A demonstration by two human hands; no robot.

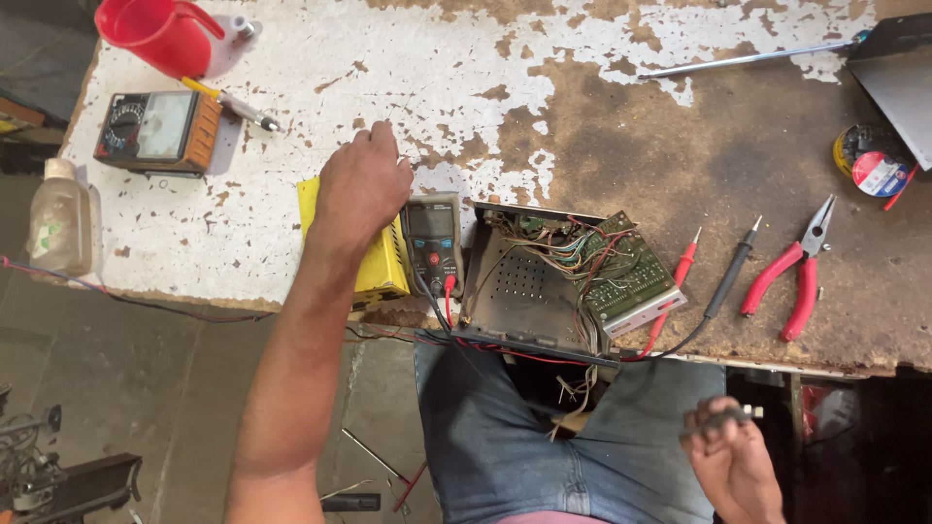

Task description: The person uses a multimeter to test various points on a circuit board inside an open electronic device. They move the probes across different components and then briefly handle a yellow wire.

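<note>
Right hand (730, 464) pinches a small grey part below the opened chassis (544, 286) (overhanging, liable to tip), while the left hand (361, 184) rests loosely curled, empty, on the yellow box (381, 264) beside it.

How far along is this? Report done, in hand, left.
Done: grey metal case lies open, green circuit board exposed. In hand: left hand rests on yellow box beside grey digital multimeter; right hand grips a small dark part over the lap. Left: red and black probes lie unused; case unclosed.

Grey multimeter screen (432, 221) mid-bench, analog meter dial window (165, 124) far left
</note>
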